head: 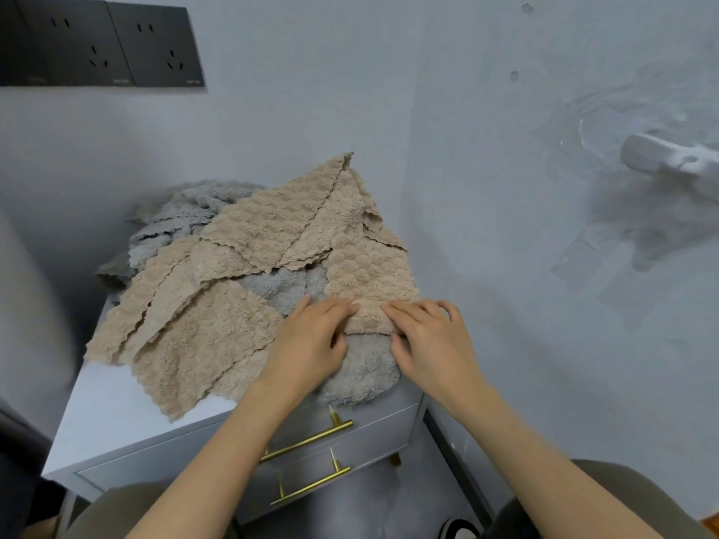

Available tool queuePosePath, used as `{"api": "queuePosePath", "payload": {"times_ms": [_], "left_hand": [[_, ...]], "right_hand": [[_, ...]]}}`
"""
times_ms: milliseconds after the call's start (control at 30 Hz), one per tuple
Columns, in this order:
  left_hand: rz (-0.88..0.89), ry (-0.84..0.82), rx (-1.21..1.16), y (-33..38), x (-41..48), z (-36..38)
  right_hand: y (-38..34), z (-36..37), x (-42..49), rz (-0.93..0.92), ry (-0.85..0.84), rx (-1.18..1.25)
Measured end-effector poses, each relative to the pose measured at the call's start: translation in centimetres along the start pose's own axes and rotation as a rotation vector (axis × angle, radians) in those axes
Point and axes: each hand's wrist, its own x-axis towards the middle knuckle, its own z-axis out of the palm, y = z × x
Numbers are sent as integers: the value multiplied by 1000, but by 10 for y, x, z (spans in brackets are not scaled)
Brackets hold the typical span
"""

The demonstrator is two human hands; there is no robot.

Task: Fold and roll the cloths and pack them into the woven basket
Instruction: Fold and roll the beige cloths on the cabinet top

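1. Beige cloth (369,274), folded into a long strip, lies on the right part of the cabinet (109,414) top. Its long axis runs from the hands straight away toward the wall, and its far corner seems to rest up against the wall.
2. The near end of this strip is turned over into a small roll. The roll lies crosswise, from left to right, exactly between the two hands.
3. The left hand (311,344) holds the left end of the roll: the fingers lie on top and the thumb appears tucked under the edge, so it pinches the cloth. The right hand (432,344) does the same at the right end. Both hands are equally near to the roll.
4. A grey cloth (362,371) lies under the strip and hangs a little over the front edge of the cabinet.
5. Loose beige cloths (194,336) lie just beside on the left, and more grey cloths (175,215) are heaped behind them.
6. I judge that the rolling is only begun. The next move should push the roll away from the body, along the strip. Both hands must advance together, otherwise the roll goes crooked, and the grey cloth below may be dragged with it.
7. The woven basket is not in view.
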Motion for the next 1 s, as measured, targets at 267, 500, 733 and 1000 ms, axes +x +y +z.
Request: {"api": "queuePosePath", "payload": {"times_ms": [267,500,733,1000], "left_hand": [[-70,13,-161,-13,5,-4],[-132,37,-346,-12,-1,-12],[-250,-57,-516,-7,-13,-24],[-503,-51,-523,-2,-9,-11]], "right_hand": [[15,-6,7,128,-135,112],[22,-20,9,303,-97,435],[23,-29,5,453,-245,657],[20,-21,13,594,-279,696]]}}
